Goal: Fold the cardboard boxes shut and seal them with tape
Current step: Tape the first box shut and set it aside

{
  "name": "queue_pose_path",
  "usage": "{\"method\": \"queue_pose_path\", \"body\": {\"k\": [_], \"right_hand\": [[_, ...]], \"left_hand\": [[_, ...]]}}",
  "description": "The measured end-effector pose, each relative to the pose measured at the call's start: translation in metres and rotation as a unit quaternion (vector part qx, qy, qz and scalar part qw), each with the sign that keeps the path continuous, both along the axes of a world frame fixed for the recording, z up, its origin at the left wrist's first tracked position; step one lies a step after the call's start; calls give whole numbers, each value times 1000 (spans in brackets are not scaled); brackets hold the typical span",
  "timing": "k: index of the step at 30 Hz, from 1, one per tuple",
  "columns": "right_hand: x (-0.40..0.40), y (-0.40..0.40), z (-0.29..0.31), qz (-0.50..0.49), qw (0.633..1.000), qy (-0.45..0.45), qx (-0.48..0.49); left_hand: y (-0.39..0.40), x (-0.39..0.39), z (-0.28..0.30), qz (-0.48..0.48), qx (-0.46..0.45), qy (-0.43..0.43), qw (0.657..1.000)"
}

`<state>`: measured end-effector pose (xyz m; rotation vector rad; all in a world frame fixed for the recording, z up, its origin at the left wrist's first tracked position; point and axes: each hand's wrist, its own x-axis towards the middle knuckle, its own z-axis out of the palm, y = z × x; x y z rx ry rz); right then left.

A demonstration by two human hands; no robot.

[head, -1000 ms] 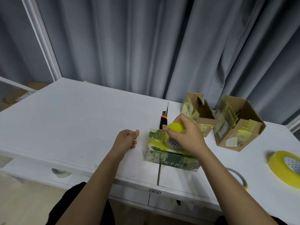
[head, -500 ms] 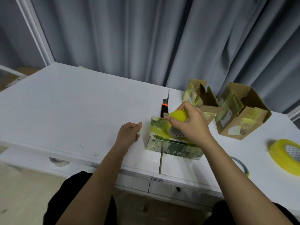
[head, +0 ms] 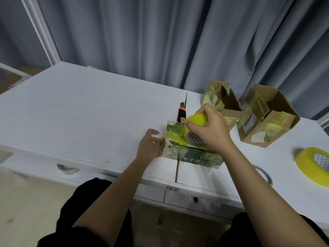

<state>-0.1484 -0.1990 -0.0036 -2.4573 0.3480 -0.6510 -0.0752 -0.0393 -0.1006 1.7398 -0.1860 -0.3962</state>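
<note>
I am at a big white table (head: pixel 74 111) with grey curtains (head: pixel 160 38) hanging behind it. Far back on my right sit two brown cardboard boxes (head: pixel 267 122). Their flaps stand open, so I think they are not folded or sealed yet, though old tape sticks to them. Right in front of me, near the table's edge, lies the green box (head: pixel 192 155) with leaf pictures. It is folded shut, and a yellow strip of tape crosses its top. My right hand (head: pixel 211 131) curls around the yellow tape roll (head: pixel 196 120) and holds it on top of this box. My left hand (head: pixel 151 145) touches the box's left end with its fingertips, fingers loosely bent, holding nothing. I think this box is partly sealed, and the tape must be pressed down and cut. A spare tape roll (head: pixel 313 166) lies well off to my right. A knife (head: pixel 182 111) with an orange band waits just behind the green box.
</note>
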Motion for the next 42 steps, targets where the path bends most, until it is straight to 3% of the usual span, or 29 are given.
{"method": "queue_pose_path", "body": {"k": [3,5,7,9,11,13,17,21,23,25,27,29,31,33,37,42], "right_hand": [[-1,0,0,-1,1000,4,0],[0,0,0,-1,1000,4,0],[0,0,0,-2,1000,3,1],[1,0,0,-3,1000,2,0],[0,0,0,-6,1000,-1,-2],[-1,1,-1,-9,1000,-7,-2],[-1,4,0,-10,1000,-5,-1],[-2,4,1,-7,1000,9,-15],[-3,4,2,-6,1000,15,-26],[-5,4,4,-1,999,19,-44],[-7,4,6,13,998,26,-47],[-7,0,8,44,998,35,6],[-7,-10,13,90,988,46,114],[-8,-22,12,130,963,24,236],[-18,-33,-11,116,890,-15,441],[-12,-29,-17,103,880,-17,464]], "left_hand": [[6,-6,0,2,141,-149,979],[13,-2,8,92,118,-229,962],[18,4,15,124,40,-285,949],[12,3,19,55,-58,-229,970],[-4,-3,16,-42,-131,-61,989],[-19,-9,6,-85,-168,92,978],[-14,-13,-9,-151,-134,121,972],[3,-14,-7,-209,-5,44,977],[6,-10,3,-204,75,-86,972],[2,0,18,-211,146,-231,938],[-9,7,32,-242,207,-292,902],[-18,12,39,-265,237,-297,886],[-21,15,37,-267,212,-282,897],[-21,15,32,-253,173,-269,913],[-22,16,21,-220,132,-260,931],[-23,15,22,-207,123,-257,936]]}}
